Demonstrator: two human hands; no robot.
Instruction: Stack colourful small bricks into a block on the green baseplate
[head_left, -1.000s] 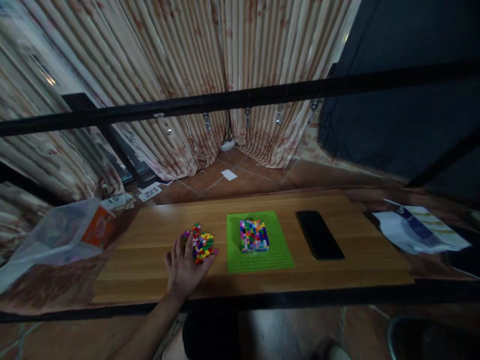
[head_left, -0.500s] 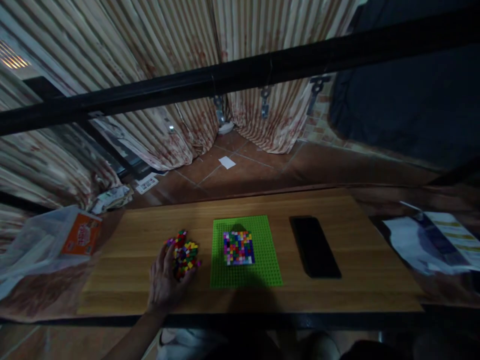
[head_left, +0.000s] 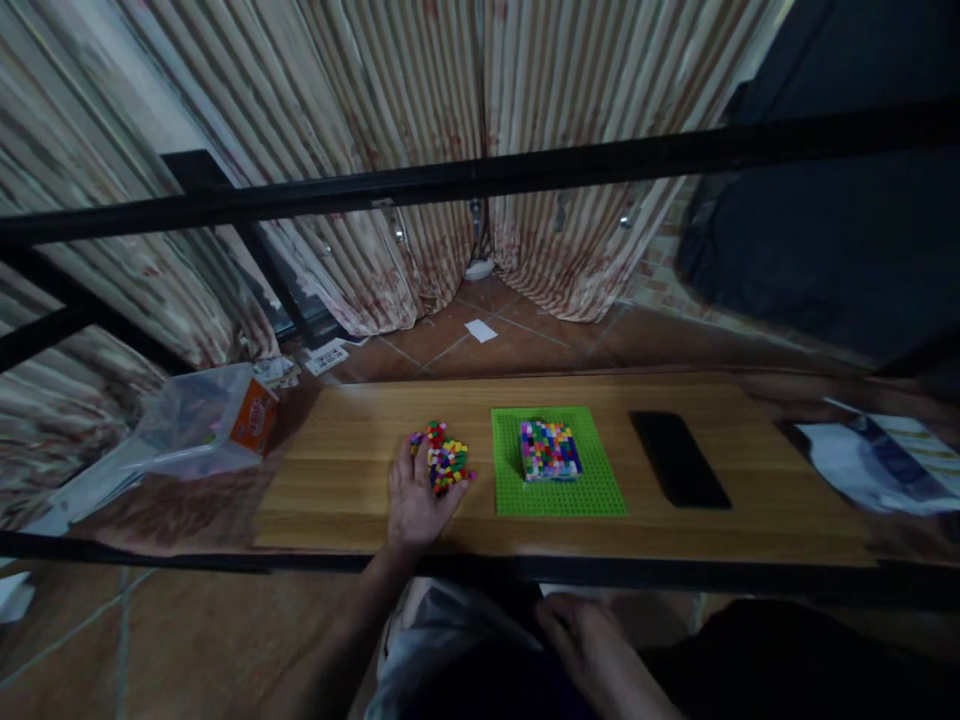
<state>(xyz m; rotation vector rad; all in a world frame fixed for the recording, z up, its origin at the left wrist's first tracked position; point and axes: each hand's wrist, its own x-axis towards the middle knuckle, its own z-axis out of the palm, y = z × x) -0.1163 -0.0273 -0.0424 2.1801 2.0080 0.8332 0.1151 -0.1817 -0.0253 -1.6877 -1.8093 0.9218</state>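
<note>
Right hand (head_left: 589,632) is emerging below the brown wooden tabletop (head_left: 326,475), grip unclear; left hand (head_left: 414,510), unclenched, is partly hiding small multicoloured bricks (head_left: 450,462).

"What's on the tabletop (head_left: 337,440)?"
"Loose bricks (head_left: 451,465) at left, the phone (head_left: 679,460) at right, the baseplate (head_left: 517,497) between, bearing the block (head_left: 551,450)."
"And the box (head_left: 199,415)?"
"Left of the tabletop."

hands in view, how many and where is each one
2. The left hand is over the wooden tabletop, fingers and thumb around the near left side of the loose brick pile; the right hand is below the tabletop's near edge.
</note>
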